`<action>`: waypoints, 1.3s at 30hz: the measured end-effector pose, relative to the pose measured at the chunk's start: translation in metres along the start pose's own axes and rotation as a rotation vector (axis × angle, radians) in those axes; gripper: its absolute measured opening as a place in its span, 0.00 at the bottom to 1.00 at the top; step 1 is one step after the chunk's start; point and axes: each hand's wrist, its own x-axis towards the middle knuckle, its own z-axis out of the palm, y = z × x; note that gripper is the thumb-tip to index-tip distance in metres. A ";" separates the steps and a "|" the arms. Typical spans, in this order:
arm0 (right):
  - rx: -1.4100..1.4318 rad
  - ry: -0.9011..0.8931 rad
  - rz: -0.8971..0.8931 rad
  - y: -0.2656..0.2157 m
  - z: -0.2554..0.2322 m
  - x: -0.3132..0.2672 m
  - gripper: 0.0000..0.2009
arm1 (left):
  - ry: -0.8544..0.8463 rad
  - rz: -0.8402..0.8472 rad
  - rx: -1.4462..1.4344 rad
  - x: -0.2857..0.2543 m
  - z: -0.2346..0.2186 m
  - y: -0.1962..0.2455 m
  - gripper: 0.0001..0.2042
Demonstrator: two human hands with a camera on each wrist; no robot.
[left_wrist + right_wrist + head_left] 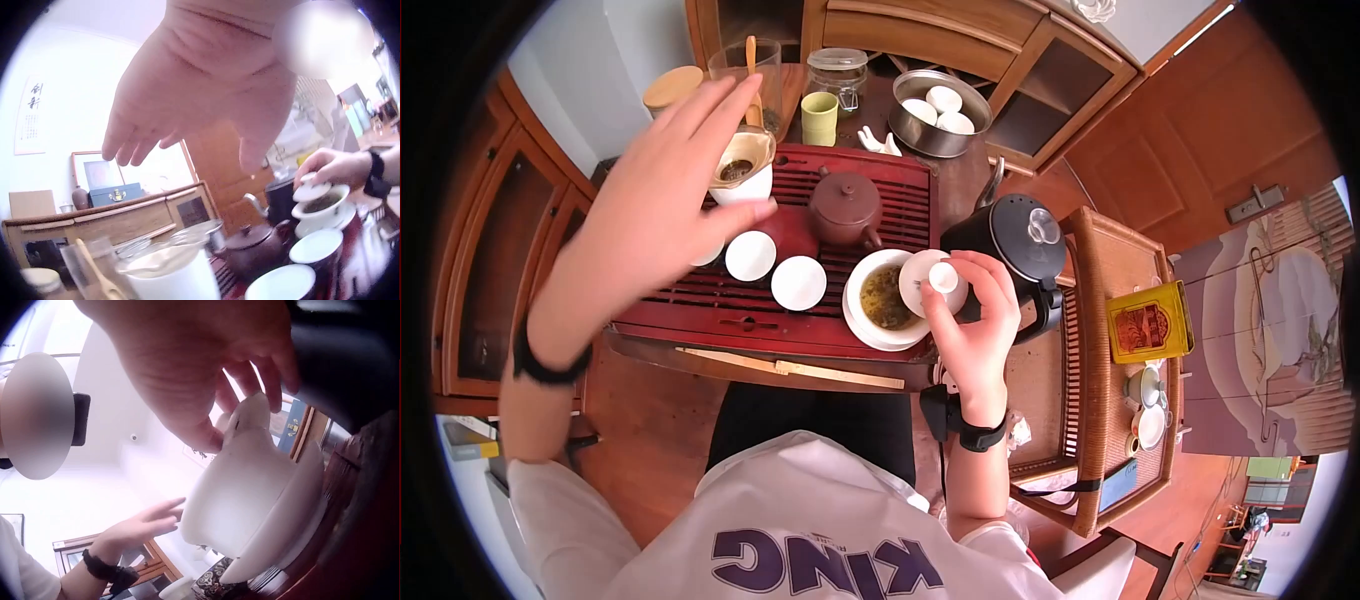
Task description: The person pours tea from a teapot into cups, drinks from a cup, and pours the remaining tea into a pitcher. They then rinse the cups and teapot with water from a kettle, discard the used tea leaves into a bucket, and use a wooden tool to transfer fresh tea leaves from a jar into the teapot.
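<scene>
The right hand [978, 325] pinches the knob of a white lid [920, 283], which is tilted at the right rim of a white lidded bowl [862, 302] with leaves in yellowish liquid. In the right wrist view the right hand [200, 369] is above the white bowl [237, 494]. With fingers extended, the left hand [640, 195] is raised over the left part of the red tray, near a white cup holding a strainer [745, 178]. In the left wrist view the left hand [200, 87] holds nothing, above the strainer cup [175, 275].
Small white cups [799, 283] and a brown teapot [846, 205] stand on the red slatted tray [690, 318]. A black kettle [1025, 240] is to the right. Behind are a green cup [820, 120], a glass jar [837, 75] and a metal bowl [930, 140] with white cups.
</scene>
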 end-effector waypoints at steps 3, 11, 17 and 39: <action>0.121 -0.056 0.000 -0.002 0.005 -0.002 0.13 | 0.057 -0.031 -0.362 -0.039 0.003 0.043 0.47; 0.129 -0.181 -0.091 0.000 0.013 -0.008 0.15 | 0.157 -0.085 -0.503 -0.069 0.106 0.107 0.58; 0.075 -0.175 -0.195 0.002 0.012 -0.005 0.16 | 0.324 -0.111 -0.324 -0.061 0.149 0.123 0.56; -0.058 -0.137 -0.185 0.004 0.008 0.005 0.16 | 0.450 -0.208 -0.330 -0.061 0.170 0.130 0.55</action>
